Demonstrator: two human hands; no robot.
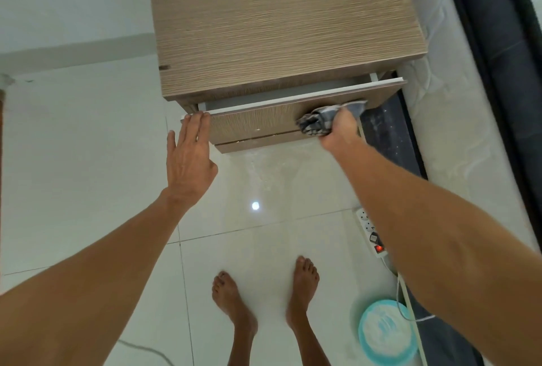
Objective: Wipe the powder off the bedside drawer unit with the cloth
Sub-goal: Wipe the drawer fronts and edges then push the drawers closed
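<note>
A checked cloth [322, 120] is gripped against the open drawer's front [255, 123] by the right hand [340, 131], while the flat, empty left hand [189, 157] touches its corner.

One bedside drawer unit [281, 28] with one open drawer [264, 123], one checked cloth [322, 120], two hands, left [189, 157] and right [340, 131], two bare feet [302, 286], one power strip [370, 232], one turquoise plate [387, 333].

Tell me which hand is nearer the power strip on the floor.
Right. The right hand, gripping the cloth at the drawer front, is up and left of the power strip; the left hand is far across, at the drawer's left corner.
</note>
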